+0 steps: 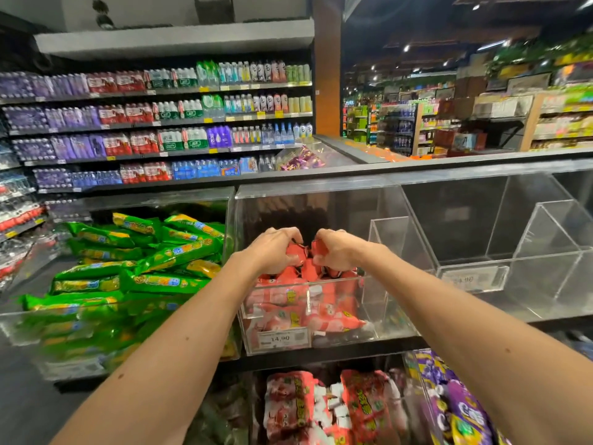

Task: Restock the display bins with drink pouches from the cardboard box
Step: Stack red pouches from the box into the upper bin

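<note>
Drink pouches [296,253], red: I am gripping bunches, left hand [272,250] and right hand [337,252] both curled round them, over the part-filled bin [385,316] beneath. Right-hand bin [513,261] is sitting empty, so restocking seems unfinished; the cardboard box is unseen.

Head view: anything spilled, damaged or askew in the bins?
Nothing spilled or torn. Green pouches are heaped above the front wall of the left bin; red pouches lie jumbled in the middle bin.

red pouches [308,303] | green pouches [134,277] | purple pouches [462,403] | clear bin [378,329]
</note>
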Motion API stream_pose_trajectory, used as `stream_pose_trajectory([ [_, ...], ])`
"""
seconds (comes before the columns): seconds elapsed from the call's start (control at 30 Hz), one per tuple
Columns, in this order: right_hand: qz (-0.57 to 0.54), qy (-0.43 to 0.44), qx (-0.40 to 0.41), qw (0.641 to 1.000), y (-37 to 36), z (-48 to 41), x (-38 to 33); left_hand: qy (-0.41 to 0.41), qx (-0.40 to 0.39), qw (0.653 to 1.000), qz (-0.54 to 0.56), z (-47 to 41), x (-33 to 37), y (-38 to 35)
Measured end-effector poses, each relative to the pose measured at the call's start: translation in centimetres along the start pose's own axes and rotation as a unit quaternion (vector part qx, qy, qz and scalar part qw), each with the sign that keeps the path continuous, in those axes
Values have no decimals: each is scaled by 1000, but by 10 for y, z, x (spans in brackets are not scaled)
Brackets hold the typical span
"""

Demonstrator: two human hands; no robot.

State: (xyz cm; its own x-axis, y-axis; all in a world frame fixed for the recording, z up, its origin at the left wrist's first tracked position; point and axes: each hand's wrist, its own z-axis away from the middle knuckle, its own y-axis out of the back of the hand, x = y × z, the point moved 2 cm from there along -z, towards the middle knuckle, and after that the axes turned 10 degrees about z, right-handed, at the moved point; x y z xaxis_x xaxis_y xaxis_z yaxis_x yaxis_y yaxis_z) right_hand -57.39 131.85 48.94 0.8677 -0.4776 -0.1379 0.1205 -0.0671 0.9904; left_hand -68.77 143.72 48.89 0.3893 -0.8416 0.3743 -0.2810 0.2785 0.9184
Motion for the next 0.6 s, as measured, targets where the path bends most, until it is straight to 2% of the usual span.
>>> stream_pose_trajectory([
  [0.17, -6, -16, -16, 1000, -6, -1, 1, -2, -1, 1000, 21, 0, -2, -3],
  [0.23, -9, -24, 6, 1000, -3, 4, 1, -17, 19, 999, 35, 6, 1, 0],
  [0.33, -53, -18, 101, 993, 9, 27, -4, -46, 80, 991, 100, 26, 17, 15],
  [0.47, -108, 31, 231, 966, 25, 83, -11, -77, 167, 967, 178, 67, 47, 41],
  [0.6, -151, 86, 286, 942, 18, 162, -1, -109, 230, 952, 170, 130, 85, 42],
])
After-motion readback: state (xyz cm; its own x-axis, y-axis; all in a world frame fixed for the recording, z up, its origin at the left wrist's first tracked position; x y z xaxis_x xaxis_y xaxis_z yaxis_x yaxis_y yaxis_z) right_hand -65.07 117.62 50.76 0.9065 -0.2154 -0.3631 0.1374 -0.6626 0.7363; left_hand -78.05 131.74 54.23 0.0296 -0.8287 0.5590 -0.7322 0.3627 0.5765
